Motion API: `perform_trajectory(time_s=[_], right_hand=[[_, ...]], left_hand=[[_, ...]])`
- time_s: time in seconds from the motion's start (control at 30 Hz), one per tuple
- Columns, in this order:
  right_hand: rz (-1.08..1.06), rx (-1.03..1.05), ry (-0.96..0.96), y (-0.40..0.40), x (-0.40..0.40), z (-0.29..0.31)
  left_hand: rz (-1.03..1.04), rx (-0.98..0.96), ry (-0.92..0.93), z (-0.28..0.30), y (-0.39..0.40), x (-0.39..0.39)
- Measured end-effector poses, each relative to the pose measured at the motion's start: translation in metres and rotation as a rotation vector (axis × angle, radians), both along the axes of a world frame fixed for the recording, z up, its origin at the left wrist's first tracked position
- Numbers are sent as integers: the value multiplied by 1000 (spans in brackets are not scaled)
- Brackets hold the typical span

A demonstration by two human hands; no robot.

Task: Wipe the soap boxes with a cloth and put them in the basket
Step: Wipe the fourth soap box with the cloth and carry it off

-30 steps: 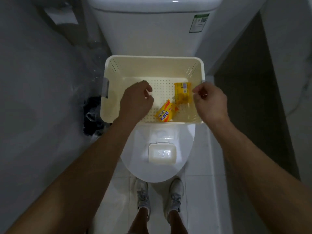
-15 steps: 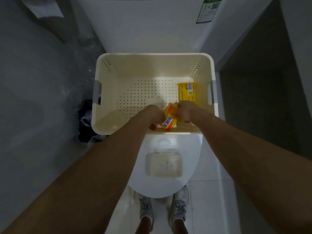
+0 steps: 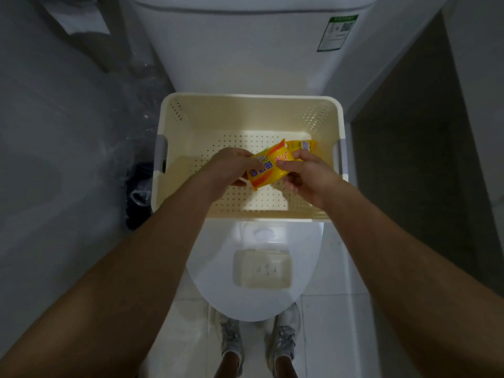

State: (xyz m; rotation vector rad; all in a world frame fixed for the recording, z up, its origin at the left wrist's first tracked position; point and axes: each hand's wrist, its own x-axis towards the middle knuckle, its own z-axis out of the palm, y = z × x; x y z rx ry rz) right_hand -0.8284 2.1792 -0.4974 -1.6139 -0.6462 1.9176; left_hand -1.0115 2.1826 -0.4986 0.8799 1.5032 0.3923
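Now, at the bottom of the frame, a white soap box (image 3: 262, 269) is waiting on the toilet lid (image 3: 218, 282), not yet in the basket. Higher, my left hand (image 3: 226, 170) and right hand (image 3: 305, 177) are both closing fingers on one yellow soap packet (image 3: 268, 170), holding it over the basket (image 3: 245, 98). Behind it, a second packet (image 3: 301, 145) is lying inside. I am seeing no cloth.

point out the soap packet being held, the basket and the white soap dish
soap packet (image 3: 268, 170), head view, middle of its printed yellow face
basket (image 3: 249, 98), head view, far rim
white soap dish (image 3: 263, 268), head view, centre of its tray
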Motion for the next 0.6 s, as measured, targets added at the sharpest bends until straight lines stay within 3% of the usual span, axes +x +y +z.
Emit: perform_trajectory(time_s=[0.13, 0.23, 0.37, 0.5, 0.6], right_hand=[[-78, 31, 75, -5, -6, 24], [-105, 44, 106, -12, -10, 42], [100, 75, -62, -30, -10, 61], [126, 97, -72, -39, 0, 71], [164, 89, -59, -42, 9, 79]], left_hand=[[22, 68, -73, 29, -11, -4], [204, 53, -215, 42, -31, 2], [457, 57, -453, 49, -66, 16], [359, 61, -355, 53, -88, 15], [420, 44, -327, 60, -93, 2]])
